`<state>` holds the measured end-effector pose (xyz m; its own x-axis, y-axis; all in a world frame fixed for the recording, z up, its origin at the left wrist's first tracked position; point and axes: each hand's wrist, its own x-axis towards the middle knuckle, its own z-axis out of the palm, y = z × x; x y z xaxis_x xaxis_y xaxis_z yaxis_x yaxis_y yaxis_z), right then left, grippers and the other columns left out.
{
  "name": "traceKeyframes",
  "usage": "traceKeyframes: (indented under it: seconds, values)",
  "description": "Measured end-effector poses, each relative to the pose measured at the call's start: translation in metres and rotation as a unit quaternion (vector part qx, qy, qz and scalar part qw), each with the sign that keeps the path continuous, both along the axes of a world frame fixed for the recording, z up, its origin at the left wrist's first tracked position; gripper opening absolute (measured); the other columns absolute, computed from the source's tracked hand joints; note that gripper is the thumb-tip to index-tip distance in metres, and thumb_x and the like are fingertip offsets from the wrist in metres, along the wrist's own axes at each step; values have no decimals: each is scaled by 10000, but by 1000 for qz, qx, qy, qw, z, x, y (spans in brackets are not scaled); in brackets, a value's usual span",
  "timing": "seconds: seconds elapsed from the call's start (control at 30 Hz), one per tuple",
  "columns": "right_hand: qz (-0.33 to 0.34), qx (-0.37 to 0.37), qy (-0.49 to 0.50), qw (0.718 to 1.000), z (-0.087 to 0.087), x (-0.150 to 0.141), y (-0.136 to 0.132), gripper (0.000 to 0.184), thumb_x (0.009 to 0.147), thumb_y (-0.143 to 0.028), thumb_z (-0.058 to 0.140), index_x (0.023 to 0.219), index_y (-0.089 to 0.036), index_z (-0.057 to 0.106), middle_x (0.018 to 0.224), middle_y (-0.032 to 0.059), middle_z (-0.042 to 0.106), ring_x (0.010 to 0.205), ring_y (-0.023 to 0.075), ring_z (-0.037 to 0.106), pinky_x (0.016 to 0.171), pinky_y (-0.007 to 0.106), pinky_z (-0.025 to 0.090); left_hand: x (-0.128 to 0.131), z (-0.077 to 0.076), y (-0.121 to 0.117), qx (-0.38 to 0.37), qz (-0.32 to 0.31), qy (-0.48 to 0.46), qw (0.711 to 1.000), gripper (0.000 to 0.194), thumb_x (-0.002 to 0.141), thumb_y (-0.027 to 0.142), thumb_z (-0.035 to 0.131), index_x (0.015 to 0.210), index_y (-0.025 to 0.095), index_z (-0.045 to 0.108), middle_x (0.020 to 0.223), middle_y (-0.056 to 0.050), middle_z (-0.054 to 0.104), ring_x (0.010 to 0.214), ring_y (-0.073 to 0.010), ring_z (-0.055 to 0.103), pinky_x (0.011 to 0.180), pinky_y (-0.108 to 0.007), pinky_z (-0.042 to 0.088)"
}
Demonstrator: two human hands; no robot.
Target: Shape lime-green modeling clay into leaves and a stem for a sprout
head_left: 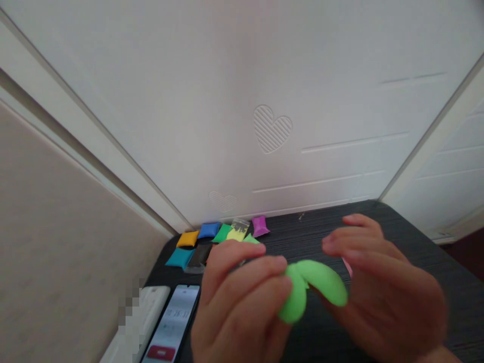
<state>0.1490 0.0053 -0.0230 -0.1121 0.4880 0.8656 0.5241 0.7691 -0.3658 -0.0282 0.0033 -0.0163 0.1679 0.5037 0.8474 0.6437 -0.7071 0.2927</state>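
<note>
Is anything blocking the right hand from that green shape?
Nothing visible does. The right hand is curled open right beside the green shape, which the left hand holds from the other side. Whether the right hand touches it, I can't tell.

Phone (174, 317) cropped, pink piece (347, 267) behind right hand (393, 287)

Bright light green is shown by the lump (324, 281). Among the packets (208, 230), blue, orange, teal, green, yellow and purple are seen. The black table (295, 242) is streaked with fine lines. The white panel (181, 116) is patterned with striped hearts (273, 129), and a red button (161, 352) is shown on the pale phone screen (177, 313).
</note>
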Motion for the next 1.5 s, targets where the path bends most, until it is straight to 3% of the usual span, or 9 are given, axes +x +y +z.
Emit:
traceKeyframes:
  seconds: [0.1,0.23,0.4,0.5,0.67,0.83,1.03,1.3,1.5]
  values:
    - [-38,-27,16,999,3,-2,7,442,683,-159,638,1090,-236,481,976,46,588,952,215,549,872,430,415,-2,3,21,-51,-9,-70,996,175,720,125,596,855,228,558,802,10,610,830,-153,559,765,-314,455]
    - [-74,-34,89,993,9,9,0,332,724,-150,581,1045,-216,532,997,60,572,939,213,547,819,387,437,-9,-5,45,-244,49,14,968,124,786,254,522,879,211,590,836,3,622,787,-140,562,722,-267,426]
    - [-74,-93,71,990,9,16,-5,210,775,-166,529,979,-208,559,931,46,582,878,178,552,767,333,437,1,-54,80,-400,0,129,907,163,787,246,462,873,192,590,768,-2,621,704,-133,556,630,-237,387]
    - [-48,-186,-86,978,-9,11,2,172,789,-197,519,952,-192,573,900,45,599,855,175,548,746,316,423,9,-95,100,-472,13,167,865,226,725,186,505,942,207,563,785,-5,622,716,-141,566,604,-233,380]
    - [-56,-398,-291,868,-72,13,19,204,830,-291,449,858,-215,636,837,43,618,776,185,582,747,327,389,7,-130,112,-513,1,178,840,157,702,151,499,839,171,573,736,-23,636,660,-135,586,552,-222,383]
    - [-84,-462,-274,839,-118,19,27,265,804,-332,480,998,-206,610,917,68,594,803,188,582,710,281,395,6,-133,111,-569,-35,180,802,154,741,178,452,855,148,551,672,-25,659,555,-105,585,458,-182,375]
    - [-52,-428,-252,867,-126,17,26,170,809,-284,473,831,-209,623,785,26,596,743,162,555,682,266,376,11,-136,106,-606,-49,216,764,188,735,196,427,829,131,577,578,-26,648,478,-109,567,439,-186,373]
    - [-9,-477,-88,874,-140,21,26,161,826,-261,441,920,-205,560,675,-9,599,609,136,542,577,250,386,-2,-115,108,-519,-12,258,815,233,765,301,419,780,185,620,830,-50,651,746,-168,580,630,-248,386]
    - [-25,-438,-60,897,-145,18,26,215,827,-251,436,959,-202,599,752,14,622,678,157,548,676,300,409,-14,-118,115,-515,-6,282,809,203,750,268,455,857,208,617,824,-26,640,727,-149,571,601,-223,377]
